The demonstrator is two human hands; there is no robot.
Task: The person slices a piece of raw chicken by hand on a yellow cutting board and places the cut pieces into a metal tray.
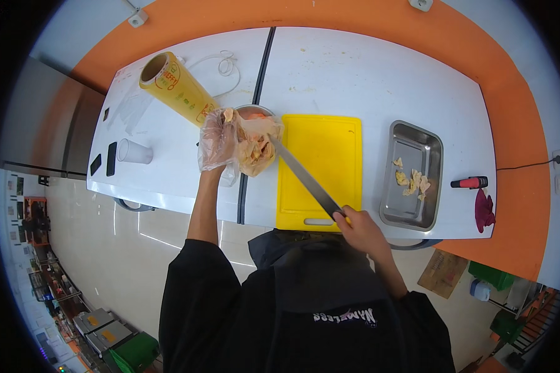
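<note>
A clear plastic glove or bag covers my left hand (218, 142). It holds a pale yellowish lump that looks like raw chicken (256, 156), with loose plastic around it; the fingers are partly hidden. Behind the lump shows part of a round metal bowl (256, 108) with orange-pink contents. My right hand (360, 228) grips the handle of a long knife (308, 179). Its blade slants up and left over a yellow cutting board (324, 154), the tip close to the lump. No food is seen on the board.
To the right stands a steel tray (408, 212) with several pale scraps (415, 182). A red-and-black device (469, 182) and maroon cloth (484, 212) lie beyond it. A yellow cling-film roll (182, 91), plastic cup (135, 152), two dark phone-like objects (111, 158) and white cable (226, 65) are left.
</note>
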